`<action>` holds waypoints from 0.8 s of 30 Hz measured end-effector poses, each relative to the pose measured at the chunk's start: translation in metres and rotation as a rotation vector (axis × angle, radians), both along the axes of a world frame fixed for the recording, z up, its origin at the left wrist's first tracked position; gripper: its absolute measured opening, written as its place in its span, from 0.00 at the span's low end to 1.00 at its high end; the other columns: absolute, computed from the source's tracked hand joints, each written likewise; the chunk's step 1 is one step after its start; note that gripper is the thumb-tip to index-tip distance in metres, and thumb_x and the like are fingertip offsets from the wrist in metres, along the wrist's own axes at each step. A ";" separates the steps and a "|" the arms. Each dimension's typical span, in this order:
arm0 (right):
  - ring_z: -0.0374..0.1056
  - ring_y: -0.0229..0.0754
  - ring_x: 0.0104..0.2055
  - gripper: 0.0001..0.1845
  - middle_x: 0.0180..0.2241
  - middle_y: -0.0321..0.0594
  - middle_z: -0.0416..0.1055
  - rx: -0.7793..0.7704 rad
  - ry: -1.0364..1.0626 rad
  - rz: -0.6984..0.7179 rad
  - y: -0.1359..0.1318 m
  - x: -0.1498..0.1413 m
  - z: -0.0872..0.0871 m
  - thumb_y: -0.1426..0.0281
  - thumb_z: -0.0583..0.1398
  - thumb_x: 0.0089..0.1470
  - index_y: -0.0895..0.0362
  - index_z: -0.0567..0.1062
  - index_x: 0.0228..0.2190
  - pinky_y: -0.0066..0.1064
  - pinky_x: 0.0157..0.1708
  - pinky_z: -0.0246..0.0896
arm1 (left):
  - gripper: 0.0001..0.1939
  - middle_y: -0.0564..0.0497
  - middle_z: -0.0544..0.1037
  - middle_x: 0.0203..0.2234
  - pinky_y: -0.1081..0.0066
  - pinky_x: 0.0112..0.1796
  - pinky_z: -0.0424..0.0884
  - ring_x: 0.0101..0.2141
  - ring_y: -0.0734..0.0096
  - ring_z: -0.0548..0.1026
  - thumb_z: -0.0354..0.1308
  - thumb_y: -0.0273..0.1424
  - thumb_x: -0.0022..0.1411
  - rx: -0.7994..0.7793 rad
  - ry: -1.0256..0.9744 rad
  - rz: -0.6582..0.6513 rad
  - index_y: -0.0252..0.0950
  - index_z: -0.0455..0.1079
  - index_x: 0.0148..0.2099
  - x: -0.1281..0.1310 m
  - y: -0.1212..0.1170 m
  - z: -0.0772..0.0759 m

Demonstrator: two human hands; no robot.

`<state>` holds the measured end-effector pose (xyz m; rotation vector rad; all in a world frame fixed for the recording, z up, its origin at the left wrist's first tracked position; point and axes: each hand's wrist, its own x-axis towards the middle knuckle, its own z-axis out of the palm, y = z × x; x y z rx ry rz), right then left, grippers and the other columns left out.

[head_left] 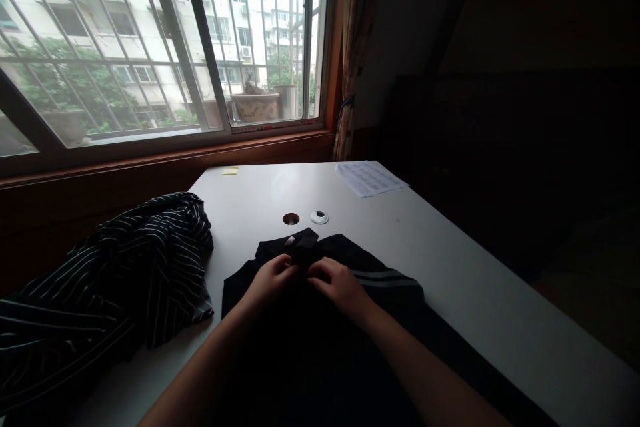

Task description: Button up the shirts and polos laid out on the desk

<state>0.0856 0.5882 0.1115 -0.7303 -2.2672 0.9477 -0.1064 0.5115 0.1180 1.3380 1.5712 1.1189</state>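
Observation:
A dark collared garment point(320, 347), perhaps a shirt or jacket, lies spread on the white table point(250, 197), its collar point(305, 243) at the far end. Pale stripes point(383, 278) cross its right side, and a small white label shows near the collar. My left hand point(275, 273) pinches the cloth just below the collar on the left. Opposite it, my right hand point(336, 282) has thumb and forefinger closed on the cloth by the collar. The dark fabric hides what exactly lies between the fingertips.
A heap of black cloth with white stripes point(115, 267) lies at the left. Printed papers point(371, 178) and a yellow sticky note point(230, 171) lie at the far edge. A round hole point(291, 219) and a round cover point(319, 217) sit mid-table. A barred window point(160, 47) stands behind.

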 end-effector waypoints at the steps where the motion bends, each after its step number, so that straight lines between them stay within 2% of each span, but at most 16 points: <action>1: 0.69 0.41 0.39 0.05 0.35 0.36 0.72 -0.003 0.013 0.000 0.000 0.000 0.000 0.73 0.63 0.53 0.54 0.76 0.35 0.31 0.39 0.62 | 0.12 0.49 0.76 0.31 0.70 0.35 0.67 0.34 0.65 0.74 0.58 0.38 0.59 -0.005 -0.052 0.008 0.34 0.70 0.40 0.000 0.000 -0.001; 10: 0.69 0.40 0.36 0.03 0.32 0.36 0.72 0.007 0.080 0.007 -0.008 0.000 0.005 0.72 0.64 0.53 0.54 0.75 0.33 0.30 0.38 0.62 | 0.18 0.53 0.72 0.29 0.74 0.31 0.64 0.30 0.71 0.70 0.65 0.43 0.54 -0.090 -0.298 0.028 0.34 0.69 0.40 0.002 -0.004 0.004; 15: 0.70 0.42 0.36 0.06 0.32 0.38 0.74 -0.085 0.076 0.000 -0.010 0.000 0.008 0.65 0.64 0.54 0.55 0.76 0.32 0.30 0.36 0.64 | 0.18 0.52 0.71 0.30 0.74 0.31 0.65 0.32 0.71 0.70 0.64 0.43 0.55 -0.088 -0.259 0.027 0.34 0.70 0.39 0.004 -0.005 0.007; 21: 0.71 0.42 0.36 0.05 0.32 0.38 0.75 -0.145 0.059 -0.024 -0.010 -0.001 0.007 0.66 0.64 0.53 0.55 0.76 0.29 0.30 0.37 0.63 | 0.17 0.52 0.72 0.30 0.74 0.30 0.65 0.31 0.71 0.70 0.63 0.42 0.56 -0.098 -0.198 0.008 0.34 0.70 0.39 0.005 -0.006 0.010; 24: 0.71 0.42 0.36 0.05 0.31 0.37 0.75 -0.212 0.048 -0.023 -0.008 -0.001 0.006 0.67 0.64 0.52 0.56 0.77 0.29 0.30 0.37 0.63 | 0.16 0.51 0.74 0.33 0.72 0.34 0.67 0.34 0.68 0.72 0.65 0.40 0.55 -0.089 -0.196 -0.027 0.34 0.70 0.40 0.004 -0.007 0.010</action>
